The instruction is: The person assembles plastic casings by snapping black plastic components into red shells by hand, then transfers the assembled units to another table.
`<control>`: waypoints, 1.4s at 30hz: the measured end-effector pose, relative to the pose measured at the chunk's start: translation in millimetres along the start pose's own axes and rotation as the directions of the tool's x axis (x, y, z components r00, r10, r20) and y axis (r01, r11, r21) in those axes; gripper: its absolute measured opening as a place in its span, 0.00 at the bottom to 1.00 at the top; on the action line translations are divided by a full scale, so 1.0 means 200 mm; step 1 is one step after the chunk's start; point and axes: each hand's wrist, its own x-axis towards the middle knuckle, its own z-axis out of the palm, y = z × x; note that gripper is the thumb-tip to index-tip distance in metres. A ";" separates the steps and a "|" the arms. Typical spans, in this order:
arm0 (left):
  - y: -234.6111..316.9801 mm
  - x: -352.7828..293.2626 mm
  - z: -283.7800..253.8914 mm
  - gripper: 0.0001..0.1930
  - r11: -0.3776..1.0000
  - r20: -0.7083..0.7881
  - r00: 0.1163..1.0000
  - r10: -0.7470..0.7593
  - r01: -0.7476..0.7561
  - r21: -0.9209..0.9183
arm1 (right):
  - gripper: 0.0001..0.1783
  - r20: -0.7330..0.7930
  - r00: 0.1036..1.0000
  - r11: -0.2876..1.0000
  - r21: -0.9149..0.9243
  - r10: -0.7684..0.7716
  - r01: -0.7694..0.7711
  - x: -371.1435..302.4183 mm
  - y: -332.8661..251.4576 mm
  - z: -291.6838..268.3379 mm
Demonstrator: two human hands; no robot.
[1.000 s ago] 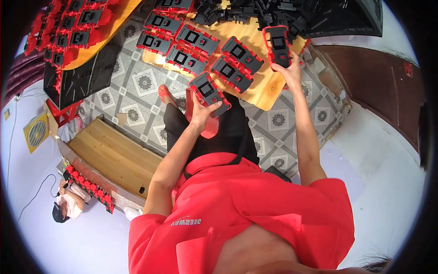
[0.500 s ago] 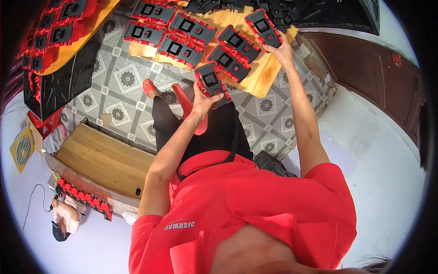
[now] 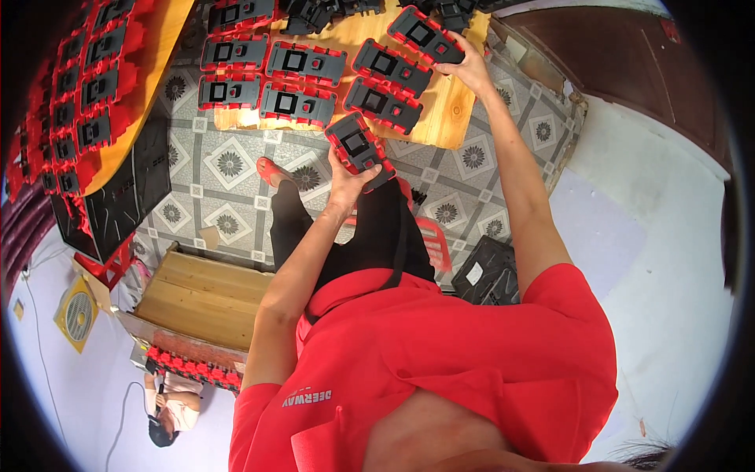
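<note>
In my left hand [image 3: 350, 187] I grip a red-and-black plastic housing [image 3: 358, 143] with a raised square frame. It is tilted, in front of the near edge of the wooden table [image 3: 444, 130]. My right hand [image 3: 470, 71] is closed on the end of a second such housing [image 3: 425, 35], over the table's right part. Whether that one touches the tabletop I cannot tell. Beside it lie two matching housings [image 3: 391, 68], one in front of the other. Several more housings [image 3: 305, 63] lie in rows farther left on the table.
Loose black plastic parts [image 3: 311, 16] are heaped at the table's far edge. On the left, another table [image 3: 134, 118] carries many housings above a black crate [image 3: 130, 193]. A wooden bench-like box [image 3: 208, 295] stands lower left, a person [image 3: 173, 409] beyond it. A black crate [image 3: 487, 271] sits at my right.
My view has shifted, showing more of the left table. My right hand has moved left and turned its housing flatter, nearer the laid rows. My left hand still holds its housing.
</note>
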 end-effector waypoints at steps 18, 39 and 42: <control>0.16 -0.27 0.09 0.49 0.967 -0.154 0.986 -0.070 0.029 -0.254 | 0.38 -0.160 0.986 0.947 0.306 -0.055 0.102 -0.29 -0.20 -0.12; -0.13 -2.09 -1.64 0.40 0.340 -0.932 0.361 0.043 -0.882 -0.326 | 0.42 0.863 0.370 0.937 0.293 -0.345 0.191 -1.67 -2.42 2.11; -0.30 -2.15 -1.98 0.35 0.224 -0.986 0.131 -0.104 -0.963 -0.151 | 0.42 0.871 0.230 0.879 0.354 -0.434 0.319 -1.91 -2.73 2.49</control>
